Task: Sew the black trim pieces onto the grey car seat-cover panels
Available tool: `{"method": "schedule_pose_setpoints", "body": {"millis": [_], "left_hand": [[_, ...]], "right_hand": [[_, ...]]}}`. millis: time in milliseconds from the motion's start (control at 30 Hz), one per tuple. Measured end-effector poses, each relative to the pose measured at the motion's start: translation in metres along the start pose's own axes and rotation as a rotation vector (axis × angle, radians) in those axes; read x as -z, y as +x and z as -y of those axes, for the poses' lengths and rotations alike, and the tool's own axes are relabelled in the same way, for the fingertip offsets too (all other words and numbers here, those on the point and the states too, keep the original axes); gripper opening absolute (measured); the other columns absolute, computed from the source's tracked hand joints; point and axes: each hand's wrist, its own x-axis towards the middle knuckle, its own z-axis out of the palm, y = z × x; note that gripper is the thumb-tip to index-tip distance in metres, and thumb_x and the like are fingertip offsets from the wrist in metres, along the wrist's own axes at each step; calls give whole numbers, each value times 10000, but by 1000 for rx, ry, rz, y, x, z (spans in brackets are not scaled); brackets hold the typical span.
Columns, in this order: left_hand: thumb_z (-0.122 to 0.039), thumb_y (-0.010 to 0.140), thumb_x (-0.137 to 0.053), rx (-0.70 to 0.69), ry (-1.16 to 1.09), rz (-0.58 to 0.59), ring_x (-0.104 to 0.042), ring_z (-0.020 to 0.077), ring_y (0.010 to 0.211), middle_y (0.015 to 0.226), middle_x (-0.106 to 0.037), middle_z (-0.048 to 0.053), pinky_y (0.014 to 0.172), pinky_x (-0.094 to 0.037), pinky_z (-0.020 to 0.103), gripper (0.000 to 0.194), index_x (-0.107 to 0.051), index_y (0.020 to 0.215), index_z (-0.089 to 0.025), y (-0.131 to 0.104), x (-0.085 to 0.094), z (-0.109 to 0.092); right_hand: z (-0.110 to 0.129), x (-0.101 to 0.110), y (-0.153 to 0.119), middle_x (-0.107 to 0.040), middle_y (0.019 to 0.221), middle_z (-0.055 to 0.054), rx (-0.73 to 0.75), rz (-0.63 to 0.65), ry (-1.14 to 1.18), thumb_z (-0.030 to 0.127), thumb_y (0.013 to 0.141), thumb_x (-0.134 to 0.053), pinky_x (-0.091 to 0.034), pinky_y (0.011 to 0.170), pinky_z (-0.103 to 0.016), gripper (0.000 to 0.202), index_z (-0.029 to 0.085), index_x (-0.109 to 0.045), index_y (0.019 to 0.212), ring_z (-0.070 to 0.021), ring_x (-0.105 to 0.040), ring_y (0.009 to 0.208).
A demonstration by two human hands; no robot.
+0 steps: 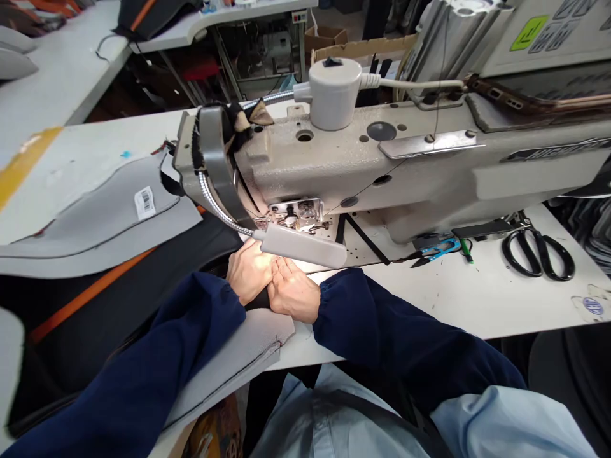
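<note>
My left hand (249, 270) and my right hand (292, 289) press together on a black fabric piece (181, 238) with an orange stripe and grey backing. Both hands are closed, fingers curled on the fabric just below the sewing machine's head. A lamp (305, 245) on a bendable metal neck lights the spot and partly covers the fingertips. The sewing machine (324, 168) stands right behind the hands; its needle is hidden. A grey panel (109, 203) with a white label lies to the left, and another grey flap (238, 346) hangs over the table's front edge.
Blue thread snips (436, 252) and black-handled scissors (539, 254) lie on the white table (458, 299) to the right. A narrow black strip (366, 238) rests by the machine bed. Cardboard boxes (367, 48) and another worktable (224, 19) stand behind.
</note>
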Motion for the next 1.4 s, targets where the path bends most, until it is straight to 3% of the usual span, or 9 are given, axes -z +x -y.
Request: {"method": "schedule_pose_setpoints", "body": {"millis": [100, 233, 333, 467, 600, 833, 1033, 1200, 1400], "left_hand": [[-125, 786, -373, 77, -38, 50, -590, 176, 713, 653, -618, 67, 561, -456, 248, 336, -595, 539, -178, -1, -5, 5], [-137, 796, -371, 99, -91, 98, -593, 184, 746, 712, -646, 69, 655, -485, 269, 330, -640, 608, -171, 1, -8, 8], [-126, 803, -345, 74, -167, 97, -588, 175, 740, 681, -626, 64, 675, -487, 263, 353, -639, 612, -172, 4, -7, 8], [-94, 750, -345, 69, -246, 138, -581, 148, 707, 681, -615, 55, 688, -483, 239, 291, -576, 585, -158, 7, -10, 11], [-126, 708, -393, 124, -160, 136, -562, 157, 637, 643, -598, 53, 630, -475, 251, 203, -522, 556, -157, 7, -20, 17], [-117, 798, -360, 100, -19, 59, -591, 219, 841, 730, -625, 110, 775, -486, 303, 298, -625, 665, -143, 1, -21, 17], [-123, 790, -391, 22, 59, 142, -591, 225, 779, 708, -623, 109, 653, -463, 296, 290, -643, 649, -151, 3, -17, 15], [-129, 756, -392, 52, 112, 208, -571, 231, 682, 649, -606, 113, 555, -419, 309, 270, -630, 630, -148, 3, -28, 17], [-159, 829, -365, 58, 78, 56, -586, 208, 747, 666, -619, 91, 605, -428, 280, 331, -648, 658, -164, -3, -26, 10]], "right_hand": [[-1, -3, -1, -622, 1010, -309, -38, -9, -1, 7, 852, -295, -523, 818, -497, 387, -92, -645, 986, -334, -637, 917], [6, -6, -3, -608, 1114, -265, -111, -18, 32, 44, 895, -296, -492, 913, -484, 391, -45, -633, 1075, -317, -592, 1052], [11, -9, -4, -626, 1082, -249, -79, -7, 58, 51, 895, -310, -487, 914, -506, 382, -42, -629, 1083, -332, -581, 1067], [5, -9, 0, -610, 1109, -257, -66, 109, 104, 50, 900, -320, -465, 950, -510, 367, -48, -613, 1100, -322, -565, 1093], [-3, 0, 2, -600, 1155, -216, -92, 219, 141, 62, 923, -326, -444, 985, -474, 346, -1, -616, 1101, -286, -563, 1093], [3, 20, 4, -612, 1122, -201, 97, 189, 185, 111, 924, -372, -436, 949, -412, 290, 22, -624, 1038, -273, -553, 1073], [-10, 23, 9, -632, 1070, -145, 145, 325, 352, 163, 913, -442, -437, 900, -365, 218, 67, -615, 1004, -247, -571, 1003], [-21, 15, 8, -631, 1079, -139, 42, 347, 504, 211, 884, -497, -410, 959, -304, 277, 51, -569, 1098, -205, -576, 1020], [-24, 14, 4, -620, 1168, -107, 82, 301, 487, 130, 862, -479, -309, 1080, -353, 214, 106, -626, 1016, -218, -528, 1141]]}}
